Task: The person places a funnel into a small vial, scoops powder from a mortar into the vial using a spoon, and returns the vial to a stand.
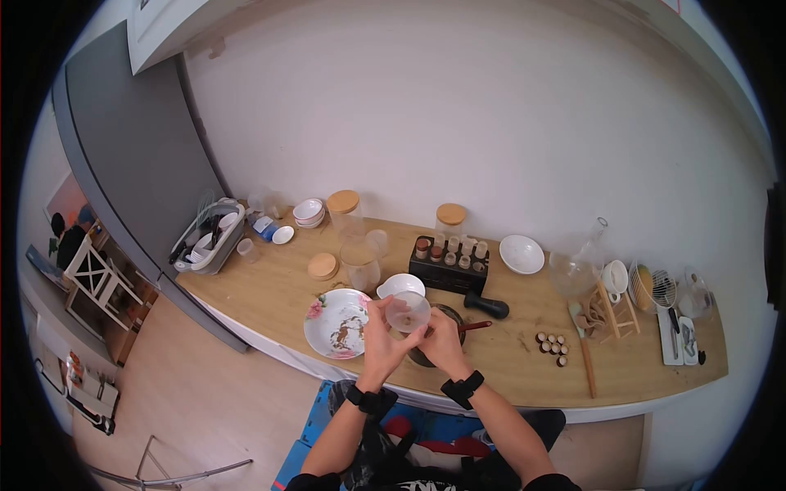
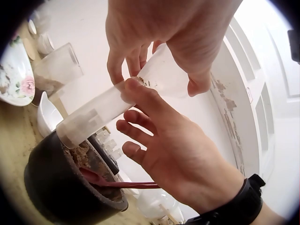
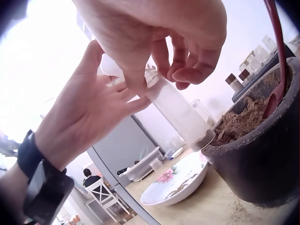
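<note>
The left hand (image 1: 379,342) has thumb and fingers round the funnel (image 1: 408,309), while the right hand (image 1: 443,340) pinches the tube (image 2: 95,114) at its top, where the two pieces meet. The tube hangs above the table (image 1: 524,372), its foot just beside the rim of the pot (image 2: 68,185); whether it touches that rim I cannot tell. Brown bits sit in the funnel's throat, so the step looks like getting powder down into the tube. To do it well, I would press the funnel squarely into the neck, pinch below the joint without squeezing hard, and give light taps until the throat clears (a thin stick might help with a clog). Holding everything close to the pot seems wise, since spills could land back in the powder (image 3: 241,119) there.

The tube's long axis runs nearly parallel to the pot's own, so it appears about upright: base down, neck up. The funnel's wide mouth faces upward, toward the head camera.
</note>
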Tool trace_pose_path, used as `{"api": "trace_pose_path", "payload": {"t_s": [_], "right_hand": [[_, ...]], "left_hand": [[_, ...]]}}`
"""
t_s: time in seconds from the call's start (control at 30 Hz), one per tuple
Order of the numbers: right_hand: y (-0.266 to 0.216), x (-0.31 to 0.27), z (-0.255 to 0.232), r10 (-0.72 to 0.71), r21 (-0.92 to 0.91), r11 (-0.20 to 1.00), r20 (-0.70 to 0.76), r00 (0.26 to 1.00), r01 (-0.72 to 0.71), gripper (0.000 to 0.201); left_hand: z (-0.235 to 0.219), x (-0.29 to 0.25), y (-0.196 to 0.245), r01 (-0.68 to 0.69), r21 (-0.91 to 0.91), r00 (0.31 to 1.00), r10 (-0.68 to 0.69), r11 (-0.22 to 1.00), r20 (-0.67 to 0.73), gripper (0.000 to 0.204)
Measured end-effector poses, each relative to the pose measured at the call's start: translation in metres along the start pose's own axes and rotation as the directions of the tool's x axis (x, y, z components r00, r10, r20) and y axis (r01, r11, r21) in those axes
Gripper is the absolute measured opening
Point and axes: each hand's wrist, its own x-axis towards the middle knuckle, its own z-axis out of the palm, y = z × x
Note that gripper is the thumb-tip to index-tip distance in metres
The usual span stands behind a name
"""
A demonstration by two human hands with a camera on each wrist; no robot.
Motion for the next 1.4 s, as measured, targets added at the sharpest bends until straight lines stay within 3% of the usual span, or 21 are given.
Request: {"api": "trace_pose_path", "payload": {"t_s": [0.17,0.27,0.37,0.5,0.57,0.6,0.67,0.73,0.8,0.9,1.0,1.23,1.4], "right_hand": [[0.002,-0.006,-0.012,0.02,-0.121,0.993,0.044,0.999,-0.015,0.036],[-0.011,-0.01,-0.049,0.094,-0.036,0.993,-0.286,0.954,-0.109,0.045],[0.009,-0.016,-0.091,0.061,-0.277,0.925,-0.569,0.82,-0.261,0.05],[0.044,-0.033,-0.098,0.184,-0.354,0.826,-0.566,0.804,-0.438,0.053],[0.06,-0.038,-0.088,0.512,-0.056,0.817,-0.385,0.768,-0.573,0.045],[0.067,-0.04,-0.081,0.515,-0.052,0.816,-0.386,0.765,-0.575,0.045],[0.076,-0.039,-0.065,0.539,0.266,0.837,-0.25,0.804,-0.478,0.034],[0.078,-0.038,-0.059,0.511,0.257,0.856,-0.277,0.814,-0.449,0.027],[0.078,-0.035,-0.058,0.413,0.151,0.91,-0.27,0.87,-0.385,0.024],[0.075,-0.032,-0.06,0.401,0.139,0.916,-0.244,0.883,-0.378,0.02],[0.075,-0.034,-0.059,0.516,0.283,0.846,-0.216,0.829,-0.452,0.021],[0.085,-0.038,-0.067,0.599,0.418,0.771,-0.215,0.771,-0.481,0.02],[0.062,-0.024,-0.104,0.593,0.568,0.71,-0.165,0.788,-0.415,0.021]], "left_hand": [[0.002,0.001,0.007,0.031,0.061,0.999,-0.033,0.998,0.026,0.069],[0.0,0.002,0.002,0.016,0.081,1.0,-0.018,0.997,0.025,0.069],[-0.001,0.002,0.007,0.02,0.111,0.999,-0.024,0.994,0.033,0.069],[-0.002,0.001,0.003,0.02,0.06,0.999,-0.023,0.998,0.047,0.069],[0.0,0.002,0.0,0.022,0.041,0.998,-0.025,0.999,0.054,0.069],[-0.001,0.001,0.0,0.023,0.044,0.998,-0.025,0.999,0.058,0.069],[0.0,0.001,0.0,0.035,0.04,0.998,-0.037,0.999,0.052,0.069],[-0.001,0.001,0.001,0.038,0.041,0.998,-0.04,0.998,0.056,0.07],[0.0,0.001,0.002,0.043,0.043,0.998,-0.045,0.998,0.054,0.07],[-0.001,0.001,0.001,0.053,0.035,0.997,-0.055,0.998,0.052,0.07],[0.0,0.002,0.003,0.035,0.034,0.997,-0.037,0.999,0.062,0.069],[0.0,0.002,0.002,0.069,0.013,0.997,-0.069,0.998,0.021,0.076],[0.0,0.002,0.001,0.058,0.013,0.998,-0.058,0.998,0.027,0.076]]}}
